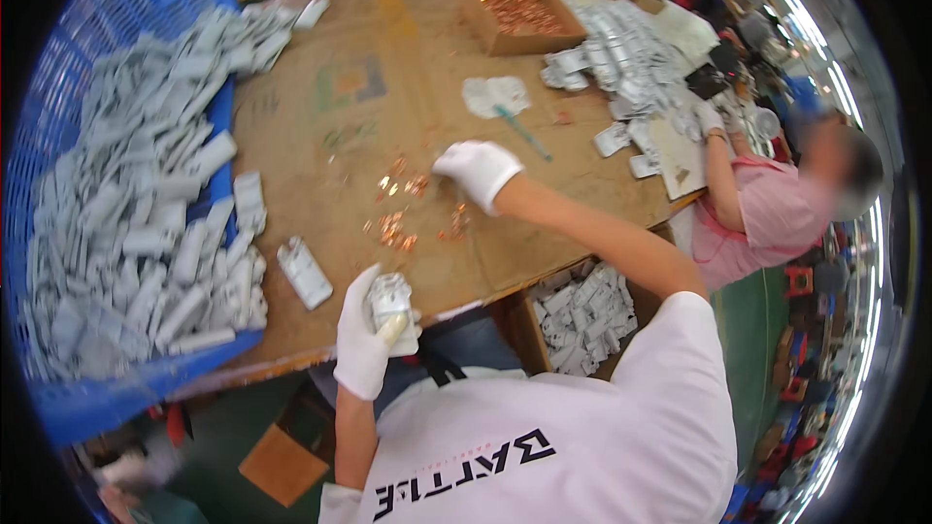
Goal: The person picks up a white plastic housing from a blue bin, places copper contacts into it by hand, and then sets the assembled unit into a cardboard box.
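My left hand (pixel 361 347), in a white glove, is closed around a pale grey-white plastic housing (pixel 392 295) at the table's near edge. The thumb lies across the housing, whose moulded inner side faces up. Farther out, my white-gloved right hand (pixel 480 173) hovers by several loose copper-coloured metal pieces (pixel 394 231), its fingers drawn together. Whatever those fingertips hold, if anything, is too small to make out. A single plastic housing (pixel 305 274) lies on the cardboard-covered table (pixel 330 150) left of my left hand.
A blue crate (pixel 95 12) heaped with housings stands left. At the back are a cardboard box (pixel 515 43) of copper pieces, a white sheet (pixel 493 95) and a teal stick (pixel 524 134). Right are piled housings (pixel 626 56) and a co-worker (pixel 752 199). Another box (pixel 530 330) sits below.
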A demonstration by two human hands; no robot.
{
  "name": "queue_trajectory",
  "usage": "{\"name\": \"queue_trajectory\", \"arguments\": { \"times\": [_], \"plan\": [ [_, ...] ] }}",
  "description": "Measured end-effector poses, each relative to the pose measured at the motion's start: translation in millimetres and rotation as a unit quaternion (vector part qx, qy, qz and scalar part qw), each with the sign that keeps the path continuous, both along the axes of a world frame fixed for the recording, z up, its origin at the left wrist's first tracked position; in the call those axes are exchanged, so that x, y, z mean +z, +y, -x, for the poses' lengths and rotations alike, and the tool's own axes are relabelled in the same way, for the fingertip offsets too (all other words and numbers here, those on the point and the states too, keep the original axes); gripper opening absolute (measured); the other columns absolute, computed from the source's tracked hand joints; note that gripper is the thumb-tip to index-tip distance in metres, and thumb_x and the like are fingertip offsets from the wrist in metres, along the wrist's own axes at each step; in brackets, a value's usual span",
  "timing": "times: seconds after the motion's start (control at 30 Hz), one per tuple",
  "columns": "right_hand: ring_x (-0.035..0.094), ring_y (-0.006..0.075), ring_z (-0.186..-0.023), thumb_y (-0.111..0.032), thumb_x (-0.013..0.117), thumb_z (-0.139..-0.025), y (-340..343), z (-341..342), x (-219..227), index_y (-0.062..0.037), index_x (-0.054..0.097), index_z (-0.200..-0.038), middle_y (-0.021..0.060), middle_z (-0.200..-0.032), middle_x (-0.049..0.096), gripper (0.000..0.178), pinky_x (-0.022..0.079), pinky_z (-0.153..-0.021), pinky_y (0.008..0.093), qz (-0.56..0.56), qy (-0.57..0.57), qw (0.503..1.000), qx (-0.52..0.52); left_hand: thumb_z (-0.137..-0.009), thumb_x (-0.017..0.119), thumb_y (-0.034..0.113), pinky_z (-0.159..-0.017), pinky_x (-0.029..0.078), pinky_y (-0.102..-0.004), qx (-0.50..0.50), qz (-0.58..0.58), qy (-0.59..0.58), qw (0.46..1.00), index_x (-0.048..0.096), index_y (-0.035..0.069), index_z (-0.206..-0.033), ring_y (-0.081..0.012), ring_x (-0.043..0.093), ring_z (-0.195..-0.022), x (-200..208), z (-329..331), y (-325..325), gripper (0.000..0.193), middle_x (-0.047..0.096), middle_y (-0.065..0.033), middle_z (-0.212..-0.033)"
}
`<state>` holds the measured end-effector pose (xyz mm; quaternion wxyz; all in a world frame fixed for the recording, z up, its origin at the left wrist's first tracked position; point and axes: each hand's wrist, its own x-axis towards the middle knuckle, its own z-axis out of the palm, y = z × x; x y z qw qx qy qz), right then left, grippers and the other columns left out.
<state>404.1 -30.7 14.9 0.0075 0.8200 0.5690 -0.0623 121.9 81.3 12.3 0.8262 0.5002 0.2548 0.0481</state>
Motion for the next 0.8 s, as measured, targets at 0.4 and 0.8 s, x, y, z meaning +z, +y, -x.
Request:
{"name": "queue_trajectory", "arguments": {
  "times": [0.4,0.8],
  "plan": [
    [0.062,0.0317,-0.097,-0.016,0.063,-0.086,-7,-14,-8,-0.0187,0.07,-0.104,0.0078,-0.103,0.065,0.02,0.051,-0.083,0.0407,-0.117,0.044,0.99,-0.067,-0.081,0.058,-0.006,-0.074,0.058,-0.0338,0.008,0.013,0.04,0.999,0.037,0.004,-0.142,-0.0212,0.066,-0.084,9,14,-8,0.066,0.058,-0.0111,-0.107],
    [0.061,0.0343,-0.097,-0.011,0.061,-0.081,20,5,5,-0.0074,0.065,-0.094,0.0137,-0.099,0.063,0.013,0.05,-0.085,0.0406,0.002,0.041,0.993,-0.112,-0.079,0.065,-0.005,-0.085,0.052,-0.0347,0.059,-0.293,0.065,0.952,0.053,0.005,-0.12,-0.0273,0.068,-0.099,-19,0,-20,0.043,0.067,-0.0154,-0.104]
  ]
}}
